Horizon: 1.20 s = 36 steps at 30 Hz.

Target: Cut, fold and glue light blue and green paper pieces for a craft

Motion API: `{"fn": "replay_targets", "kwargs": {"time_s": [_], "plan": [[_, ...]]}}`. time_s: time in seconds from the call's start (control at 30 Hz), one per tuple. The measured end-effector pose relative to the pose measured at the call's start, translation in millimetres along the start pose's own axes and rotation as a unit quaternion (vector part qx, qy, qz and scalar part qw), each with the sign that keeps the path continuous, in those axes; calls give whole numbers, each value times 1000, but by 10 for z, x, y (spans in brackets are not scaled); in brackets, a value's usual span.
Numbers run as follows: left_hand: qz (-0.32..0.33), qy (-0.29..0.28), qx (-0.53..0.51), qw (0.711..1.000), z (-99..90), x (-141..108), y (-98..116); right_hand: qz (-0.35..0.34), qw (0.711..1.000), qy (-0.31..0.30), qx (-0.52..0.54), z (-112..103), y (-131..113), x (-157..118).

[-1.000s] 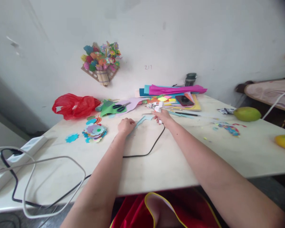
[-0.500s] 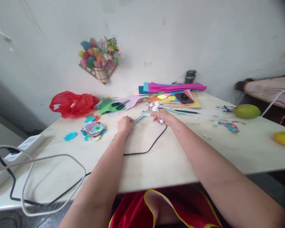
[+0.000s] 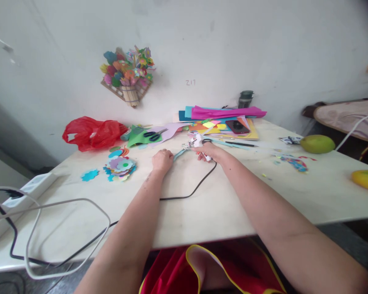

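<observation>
My left hand (image 3: 162, 161) rests on the table with its fingers closed on a narrow light-blue paper strip (image 3: 180, 153), which sticks out to the right. My right hand (image 3: 209, 152) is wrapped round a white glue gun (image 3: 198, 141), whose front end points left, at the strip's far end. Whether the tip touches the paper is too small to tell. From the bottom of its grip a black cord (image 3: 199, 186) curves back under my left forearm. Left of my left hand lies a pile of paper flowers (image 3: 121, 166), with a single blue paper flower (image 3: 90, 175) beside it.
Black-handled scissors (image 3: 155, 134) lie on green and lilac paper at the back. A red plastic bag (image 3: 95, 134) sits back left. Behind my right hand are paper sheets and a phone (image 3: 236, 126). Mangoes (image 3: 317, 143) stand right; a power strip (image 3: 33, 188) with looping cables lies left.
The glue gun's front end has come down and left over the far end of the blue strip, covering part of it. My left hand has hardly moved.
</observation>
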<state>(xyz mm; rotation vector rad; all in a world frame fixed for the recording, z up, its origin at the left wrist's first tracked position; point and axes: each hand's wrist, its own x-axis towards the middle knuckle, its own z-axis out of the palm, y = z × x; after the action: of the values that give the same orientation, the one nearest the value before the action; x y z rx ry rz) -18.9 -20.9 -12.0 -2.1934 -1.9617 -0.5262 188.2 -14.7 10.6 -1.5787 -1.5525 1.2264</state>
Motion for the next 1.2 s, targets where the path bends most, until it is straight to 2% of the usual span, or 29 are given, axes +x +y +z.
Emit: {"fn": "replay_targets", "kwargs": {"time_s": [0.47, 1.2], "plan": [[7, 9, 5, 1000, 17, 9, 15, 12, 1000, 17, -24, 87, 29, 57], [3, 2, 4, 1000, -24, -16, 42, 6, 994, 103, -20, 61, 94, 179]]}}
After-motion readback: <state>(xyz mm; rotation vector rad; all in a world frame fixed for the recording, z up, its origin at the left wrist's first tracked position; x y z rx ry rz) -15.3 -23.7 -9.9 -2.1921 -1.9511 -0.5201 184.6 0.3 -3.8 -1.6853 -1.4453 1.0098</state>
